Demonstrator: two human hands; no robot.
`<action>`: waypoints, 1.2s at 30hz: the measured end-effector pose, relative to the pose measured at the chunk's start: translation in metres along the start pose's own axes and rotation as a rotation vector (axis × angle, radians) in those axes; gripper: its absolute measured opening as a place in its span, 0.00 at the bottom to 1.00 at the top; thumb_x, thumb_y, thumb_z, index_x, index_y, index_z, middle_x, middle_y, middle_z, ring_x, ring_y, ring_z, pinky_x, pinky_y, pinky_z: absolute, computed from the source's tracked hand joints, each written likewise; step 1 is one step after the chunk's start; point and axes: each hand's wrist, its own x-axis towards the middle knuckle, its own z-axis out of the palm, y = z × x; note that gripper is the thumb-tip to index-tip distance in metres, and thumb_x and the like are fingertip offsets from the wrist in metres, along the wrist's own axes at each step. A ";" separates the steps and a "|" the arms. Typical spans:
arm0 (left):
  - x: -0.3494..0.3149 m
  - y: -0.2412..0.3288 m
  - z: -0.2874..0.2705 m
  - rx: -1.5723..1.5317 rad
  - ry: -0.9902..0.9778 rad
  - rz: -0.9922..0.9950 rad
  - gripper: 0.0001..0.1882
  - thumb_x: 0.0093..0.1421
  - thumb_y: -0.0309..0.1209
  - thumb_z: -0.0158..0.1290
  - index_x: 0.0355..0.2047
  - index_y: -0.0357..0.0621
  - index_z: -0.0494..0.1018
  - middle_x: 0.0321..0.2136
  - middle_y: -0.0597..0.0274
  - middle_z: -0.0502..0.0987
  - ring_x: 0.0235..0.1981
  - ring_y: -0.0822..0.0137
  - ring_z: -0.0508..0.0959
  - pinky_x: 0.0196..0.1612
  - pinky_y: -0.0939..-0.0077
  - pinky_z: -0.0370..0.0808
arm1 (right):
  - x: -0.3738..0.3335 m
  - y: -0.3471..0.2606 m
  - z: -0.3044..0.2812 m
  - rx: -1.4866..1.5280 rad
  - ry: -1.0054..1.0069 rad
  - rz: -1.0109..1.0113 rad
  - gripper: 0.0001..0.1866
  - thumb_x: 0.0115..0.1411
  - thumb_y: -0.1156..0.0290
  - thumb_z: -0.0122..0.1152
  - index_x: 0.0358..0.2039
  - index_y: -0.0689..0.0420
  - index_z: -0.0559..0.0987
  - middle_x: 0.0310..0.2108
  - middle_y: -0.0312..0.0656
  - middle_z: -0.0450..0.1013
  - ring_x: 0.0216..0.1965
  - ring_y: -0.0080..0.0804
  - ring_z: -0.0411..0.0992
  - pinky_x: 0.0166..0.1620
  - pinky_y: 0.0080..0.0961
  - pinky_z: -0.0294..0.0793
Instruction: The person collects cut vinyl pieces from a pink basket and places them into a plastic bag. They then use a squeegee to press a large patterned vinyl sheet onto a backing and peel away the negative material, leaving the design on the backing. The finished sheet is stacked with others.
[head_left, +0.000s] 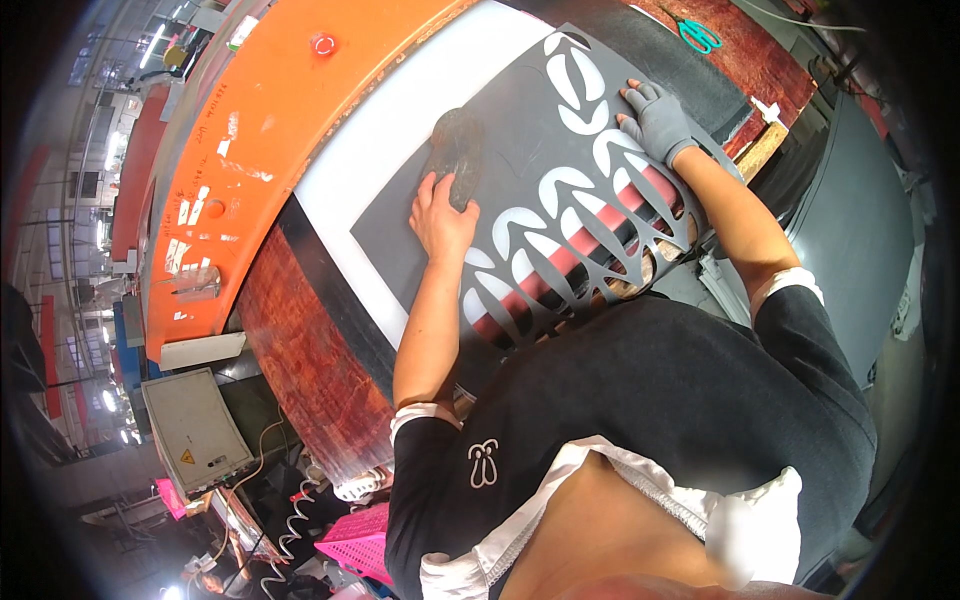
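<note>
A dark grey sheet [515,125] lies over a white board [375,140], with several sole-shaped holes along its near and right parts. On its uncut area rests a dark, worn, sole-shaped cutting die [460,148]. My left hand [443,218], bare, grips the near end of the die, thumb on one side and fingers on the other. My right hand [657,122], in a grey glove with bare fingertips, lies flat on the sheet's right edge beside the cut-outs, fingers stretched. The perforated near edge of the sheet droops in thin strips close to my body.
An orange machine beam [260,130] with a red button [323,44] spans the far left. Teal-handled scissors [697,37] lie at the far right on a reddish worn surface [310,350]. A grey box [197,425] and pink basket [358,543] stand at lower left.
</note>
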 end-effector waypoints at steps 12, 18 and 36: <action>0.053 -0.047 -0.024 -0.612 -0.274 -0.338 0.32 0.54 0.46 0.53 0.54 0.40 0.61 0.50 0.53 0.68 0.48 0.62 0.69 0.50 0.68 0.64 | 0.007 0.001 0.008 -0.071 -0.008 -0.014 0.24 0.54 0.54 0.54 0.46 0.56 0.72 0.52 0.46 0.65 0.52 0.41 0.63 0.52 0.33 0.63; 0.091 -0.065 -0.012 -0.759 -0.262 -0.323 0.29 0.56 0.45 0.51 0.54 0.43 0.63 0.49 0.57 0.68 0.47 0.64 0.70 0.48 0.68 0.64 | 0.009 0.000 0.010 -0.056 0.000 -0.005 0.24 0.53 0.54 0.55 0.46 0.56 0.73 0.52 0.46 0.65 0.52 0.43 0.64 0.53 0.35 0.63; 0.157 -0.027 0.044 -0.290 -0.299 0.021 0.33 0.48 0.49 0.58 0.47 0.39 0.68 0.48 0.51 0.68 0.52 0.54 0.65 0.54 0.65 0.63 | 0.019 -0.009 0.002 0.005 0.008 0.005 0.22 0.52 0.56 0.55 0.44 0.56 0.73 0.50 0.47 0.66 0.52 0.42 0.63 0.53 0.35 0.62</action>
